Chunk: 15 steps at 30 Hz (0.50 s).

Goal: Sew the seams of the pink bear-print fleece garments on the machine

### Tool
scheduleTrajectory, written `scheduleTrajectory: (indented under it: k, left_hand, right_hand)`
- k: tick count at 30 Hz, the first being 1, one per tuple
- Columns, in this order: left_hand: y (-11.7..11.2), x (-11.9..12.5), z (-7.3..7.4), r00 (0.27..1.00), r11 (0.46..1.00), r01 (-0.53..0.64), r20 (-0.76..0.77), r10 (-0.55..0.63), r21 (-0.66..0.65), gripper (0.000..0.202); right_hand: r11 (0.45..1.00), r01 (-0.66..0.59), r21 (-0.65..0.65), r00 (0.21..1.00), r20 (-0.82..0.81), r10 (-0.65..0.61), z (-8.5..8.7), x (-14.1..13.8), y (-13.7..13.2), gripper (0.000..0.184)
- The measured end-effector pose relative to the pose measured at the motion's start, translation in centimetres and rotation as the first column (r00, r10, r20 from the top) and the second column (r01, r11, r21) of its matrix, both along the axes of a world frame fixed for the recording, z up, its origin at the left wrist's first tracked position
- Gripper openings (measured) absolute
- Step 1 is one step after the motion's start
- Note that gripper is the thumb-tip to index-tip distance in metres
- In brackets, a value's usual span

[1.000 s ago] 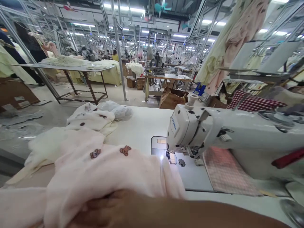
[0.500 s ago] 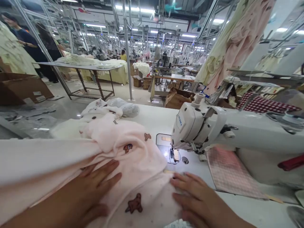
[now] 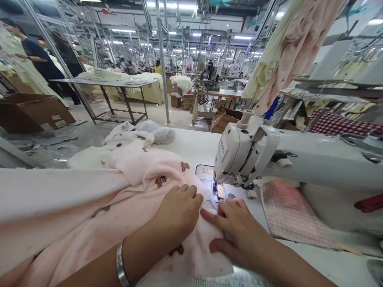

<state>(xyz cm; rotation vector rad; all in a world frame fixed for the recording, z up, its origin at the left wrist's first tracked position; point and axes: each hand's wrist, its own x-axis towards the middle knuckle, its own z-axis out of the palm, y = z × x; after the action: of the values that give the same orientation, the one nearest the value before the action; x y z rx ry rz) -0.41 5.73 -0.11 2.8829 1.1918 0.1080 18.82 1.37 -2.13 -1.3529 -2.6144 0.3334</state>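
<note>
The left hand (image 3: pixel 181 209) is curled, with its fingers bent down on the pink cloth (image 3: pixel 128 209); I can't tell if it pinches it. The right hand (image 3: pixel 239 227) is on the cloth's right end, its thumb and pointing finger apart.

Under them is a big white table (image 3: pixel 194 141). The pink cloth covers its left side, down to the near edge. A white sewing machine (image 3: pixel 233 155) fills the right side. The cloth looks just beside the machine's foot (image 3: pixel 215 190), not under it, so I think no sewing is going on right now. I see no finished seam, so I can't say how much is done or left.

A big brown box (image 3: pixel 36 115) is past the table's left edge. A smaller box (image 3: pixel 226 118) is past the far edge. I can't see inside either. A see-through bag (image 3: pixel 161 133) sits by the far left corner; what it holds isn't clear.
</note>
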Motion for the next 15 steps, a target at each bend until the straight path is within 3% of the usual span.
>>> scheduleTrajectory:
  k: [3, 6, 10, 13, 15]
  left_hand:
    - [-0.9, -0.9, -1.5, 0.967, 0.969, 0.199, 0.128, -0.218, 0.145, 0.014]
    - [-2.0, -1.6, -3.3, 0.926, 0.928, 0.346, 0.108, -0.361, 0.138, 0.015]
    - [-2.3, -1.3, -3.4, 0.957, 0.963, 0.27, 0.108, -0.27, 0.022, 0.007]
    - [-1.9, -0.2, -3.0, 0.975, 0.98, 0.2, 0.099, -0.198, -0.017, 0.022]
    - [-1.7, 0.4, -2.9, 0.971, 0.974, 0.225, 0.085, -0.225, 0.011, 0.014]
  right_hand:
    - [0.999, 0.02, -0.029, 1.0, 0.018, -0.019, 0.4, 0.3, 0.3, 0.037]
    - [0.998, -0.024, -0.053, 1.0, -0.002, 0.024, 0.4, 1.3, 0.9, 0.033]
    - [0.996, -0.077, -0.039, 0.997, -0.009, 0.077, 0.1, 2.3, 1.9, 0.011]
    - [0.999, -0.051, -0.005, 0.998, 0.026, 0.051, -0.3, 2.3, 2.6, 0.018]
    - [1.0, -0.028, 0.012, 0.999, 0.042, 0.028, -0.5, 2.3, 2.8, 0.018]
